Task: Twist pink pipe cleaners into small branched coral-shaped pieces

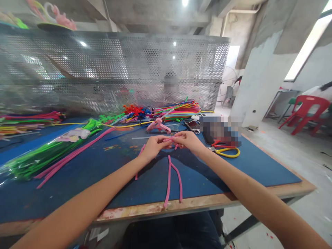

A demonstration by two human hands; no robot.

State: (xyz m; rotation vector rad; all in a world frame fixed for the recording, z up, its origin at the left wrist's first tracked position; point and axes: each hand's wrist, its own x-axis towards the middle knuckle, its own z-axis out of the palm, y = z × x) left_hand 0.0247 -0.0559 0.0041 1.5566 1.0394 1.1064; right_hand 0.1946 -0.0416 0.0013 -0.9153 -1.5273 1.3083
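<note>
My left hand (pixel 155 147) and my right hand (pixel 188 141) meet above the blue mat, fingertips pinched on a pink pipe cleaner (pixel 171 138) between them. Its short end hangs below the right fingers; how it is bent there is too small to make out. Just under my hands lies a folded pink pipe cleaner (pixel 169 180), its two legs reaching the table's front edge. Another pink piece (pixel 136 174) lies partly hidden behind my left wrist. Beyond my hands sits a pink glue gun (pixel 158 126).
Yellow-handled cutters (pixel 228 151) lie right of my hands, by a dark, partly blurred item (pixel 218 129). A bag of green pipe cleaners (pixel 52 148) and long pink ones (pixel 75 157) are at left. Coloured bundles (pixel 178 110) lie before a perforated metal screen (pixel 103 72).
</note>
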